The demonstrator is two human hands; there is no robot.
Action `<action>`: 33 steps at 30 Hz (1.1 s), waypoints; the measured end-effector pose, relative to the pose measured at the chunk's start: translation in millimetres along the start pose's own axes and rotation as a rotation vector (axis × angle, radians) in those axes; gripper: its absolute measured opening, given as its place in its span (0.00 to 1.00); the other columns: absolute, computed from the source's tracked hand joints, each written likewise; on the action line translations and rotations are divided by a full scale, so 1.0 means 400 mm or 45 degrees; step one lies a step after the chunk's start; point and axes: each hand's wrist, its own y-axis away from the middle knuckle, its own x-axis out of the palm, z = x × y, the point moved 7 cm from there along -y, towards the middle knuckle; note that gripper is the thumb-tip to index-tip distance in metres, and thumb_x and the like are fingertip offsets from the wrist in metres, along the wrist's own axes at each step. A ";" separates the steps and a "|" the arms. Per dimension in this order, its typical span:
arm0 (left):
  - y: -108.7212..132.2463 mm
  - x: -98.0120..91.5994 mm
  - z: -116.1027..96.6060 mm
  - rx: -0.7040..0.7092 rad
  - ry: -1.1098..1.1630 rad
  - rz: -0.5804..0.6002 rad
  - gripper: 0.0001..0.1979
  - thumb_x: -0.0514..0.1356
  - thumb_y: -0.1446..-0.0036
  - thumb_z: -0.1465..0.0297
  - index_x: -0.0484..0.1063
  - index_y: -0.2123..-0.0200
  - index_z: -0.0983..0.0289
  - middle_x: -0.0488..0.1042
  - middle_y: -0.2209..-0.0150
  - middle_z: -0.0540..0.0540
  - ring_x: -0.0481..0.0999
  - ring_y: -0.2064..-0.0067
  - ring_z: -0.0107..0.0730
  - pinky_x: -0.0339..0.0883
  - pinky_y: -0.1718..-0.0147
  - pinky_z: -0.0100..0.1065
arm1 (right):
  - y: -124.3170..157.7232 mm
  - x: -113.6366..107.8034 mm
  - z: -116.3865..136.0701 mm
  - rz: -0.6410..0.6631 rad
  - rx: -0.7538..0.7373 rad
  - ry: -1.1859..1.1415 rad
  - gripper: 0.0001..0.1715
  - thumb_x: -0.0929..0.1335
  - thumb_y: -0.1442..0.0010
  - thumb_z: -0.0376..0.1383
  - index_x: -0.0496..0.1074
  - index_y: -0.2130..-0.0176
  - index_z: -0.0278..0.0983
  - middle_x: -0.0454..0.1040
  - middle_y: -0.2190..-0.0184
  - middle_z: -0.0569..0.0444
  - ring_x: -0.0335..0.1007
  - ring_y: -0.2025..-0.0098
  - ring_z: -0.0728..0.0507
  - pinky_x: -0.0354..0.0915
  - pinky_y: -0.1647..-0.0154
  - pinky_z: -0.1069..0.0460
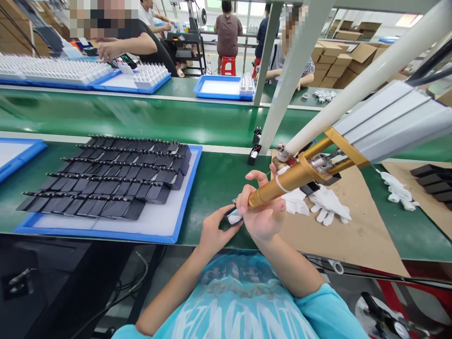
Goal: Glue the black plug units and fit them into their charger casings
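Observation:
My left hand [214, 231] grips a small black power adapter [229, 213] between thumb and fingers; its pale blue-white side faces up. Right beside it is my right hand [263, 221], fingers spread, one of them close against the adapter; whether it touches cannot be made out. A gold cylindrical tool head [278, 188] slants down across that hand and hides part of its palm and fingers. To the left, rows of black adapters [106, 176] with metal pins lie on a blue-rimmed tray [176, 230].
White gloves [330, 205] lie on a cardboard sheet [353, 240] to my right. Two black adapters [254, 154] stand by a metal post [282, 84]. Beyond the green conveyor [141, 113], blue trays [224, 95] hold white parts, and several people work there.

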 end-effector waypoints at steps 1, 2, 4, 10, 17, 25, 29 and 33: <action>0.001 -0.001 0.008 0.000 -0.031 0.015 0.17 0.66 0.46 0.67 0.72 0.53 0.62 0.80 0.60 0.55 0.80 0.61 0.35 0.74 0.59 0.34 | -0.001 -0.002 0.001 -0.002 -0.013 0.006 0.20 0.65 0.41 0.55 0.64 0.55 0.47 0.68 0.57 0.56 0.63 0.82 0.55 0.59 0.86 0.55; 0.002 -0.001 0.018 -0.002 -0.065 0.034 0.16 0.66 0.46 0.66 0.72 0.53 0.62 0.80 0.59 0.55 0.80 0.59 0.36 0.74 0.58 0.35 | -0.002 -0.006 0.002 -0.008 -0.025 0.014 0.20 0.64 0.41 0.55 0.64 0.56 0.47 0.67 0.56 0.55 0.63 0.81 0.55 0.59 0.85 0.55; 0.005 -0.003 0.041 -0.018 -0.134 0.081 0.15 0.65 0.46 0.66 0.73 0.54 0.62 0.78 0.58 0.56 0.78 0.56 0.38 0.73 0.55 0.38 | -0.004 -0.017 0.005 -0.028 -0.040 0.039 0.20 0.64 0.41 0.55 0.63 0.56 0.46 0.67 0.56 0.55 0.64 0.81 0.55 0.58 0.85 0.55; -0.009 -0.008 0.083 -0.094 -0.129 0.299 0.26 0.61 0.41 0.59 0.66 0.41 0.61 0.72 0.44 0.60 0.70 0.41 0.45 0.65 0.43 0.48 | -0.011 -0.065 0.020 -0.139 -0.037 0.178 0.22 0.62 0.42 0.57 0.60 0.56 0.47 0.67 0.57 0.56 0.60 0.83 0.55 0.58 0.86 0.54; -0.079 -0.006 0.071 -0.099 -0.121 0.312 0.19 0.47 0.31 0.62 0.74 0.47 0.59 0.76 0.46 0.54 0.70 0.40 0.38 0.64 0.41 0.46 | -0.009 -0.096 0.037 -0.157 -0.054 0.192 0.17 0.62 0.40 0.53 0.61 0.57 0.46 0.67 0.57 0.56 0.62 0.82 0.55 0.57 0.84 0.54; -0.071 0.011 0.021 0.186 -0.269 0.253 0.10 0.58 0.37 0.65 0.75 0.55 0.59 0.80 0.57 0.54 0.79 0.56 0.33 0.73 0.55 0.34 | -0.014 -0.108 0.037 -0.139 -0.050 0.139 0.17 0.64 0.40 0.52 0.61 0.57 0.45 0.69 0.58 0.56 0.64 0.82 0.54 0.57 0.85 0.55; -0.064 0.026 0.032 0.040 -0.274 0.138 0.08 0.59 0.39 0.65 0.73 0.59 0.61 0.80 0.60 0.54 0.80 0.59 0.34 0.74 0.58 0.35 | -0.013 -0.121 0.034 -0.179 -0.029 0.186 0.20 0.64 0.41 0.54 0.60 0.56 0.45 0.69 0.58 0.57 0.63 0.82 0.55 0.57 0.85 0.55; -0.056 0.039 0.034 -0.015 -0.193 0.048 0.05 0.59 0.40 0.67 0.70 0.61 0.61 0.80 0.58 0.55 0.80 0.59 0.35 0.74 0.58 0.36 | -0.014 -0.131 0.035 -0.190 -0.023 0.189 0.20 0.64 0.41 0.54 0.60 0.56 0.45 0.69 0.59 0.57 0.63 0.82 0.55 0.57 0.85 0.54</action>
